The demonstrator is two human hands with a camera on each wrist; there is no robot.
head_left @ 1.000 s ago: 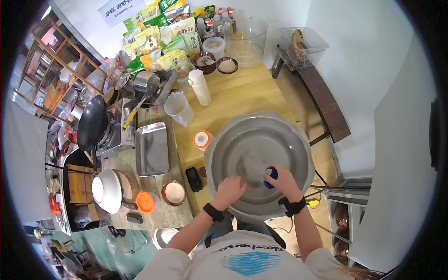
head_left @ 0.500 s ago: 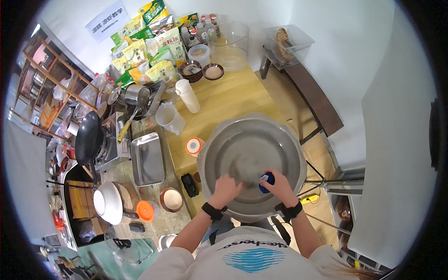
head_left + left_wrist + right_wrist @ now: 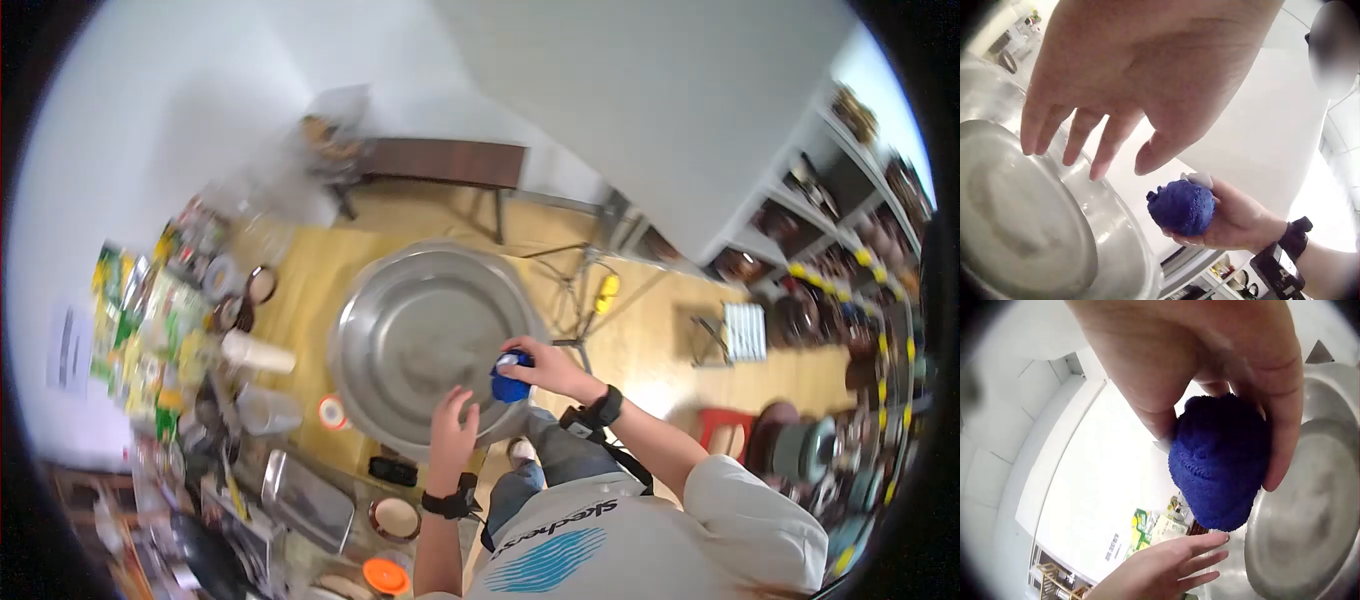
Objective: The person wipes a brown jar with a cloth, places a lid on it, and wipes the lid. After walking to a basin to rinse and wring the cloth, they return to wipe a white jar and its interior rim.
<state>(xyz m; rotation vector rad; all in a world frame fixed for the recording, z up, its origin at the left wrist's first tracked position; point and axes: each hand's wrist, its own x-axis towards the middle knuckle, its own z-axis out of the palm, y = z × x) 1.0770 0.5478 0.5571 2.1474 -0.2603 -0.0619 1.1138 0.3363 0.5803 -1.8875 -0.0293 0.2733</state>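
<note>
A large grey metal basin (image 3: 420, 300) stands on the wooden table in front of the person. Bunched into a ball, a dark blue terry cloth (image 3: 508, 385) is in the right hand (image 3: 555, 368), at the basin's near right rim. In the right wrist view, fingers and thumb curl round the cloth (image 3: 1219, 465); a whitish bit pokes out beside it in the left wrist view. The left hand (image 3: 455, 435) hovers over the near rim, holding nothing, with its fingers (image 3: 1105, 147) spread and loosely bent. Murky marks show on the basin's floor.
Left of the basin are an orange-rimmed jar (image 3: 332, 412), a white flask (image 3: 258, 353), a black object (image 3: 393, 471) and a steel tray (image 3: 310, 500). Food packets (image 3: 150, 330) crowd the far left. A dark bench (image 3: 440, 162) stands behind; a striped stool (image 3: 744, 332) is at right.
The head view has swung to the right. The right hand has moved with the blue cloth from inside the basin to its near right rim. The left hand's fingers have spread.
</note>
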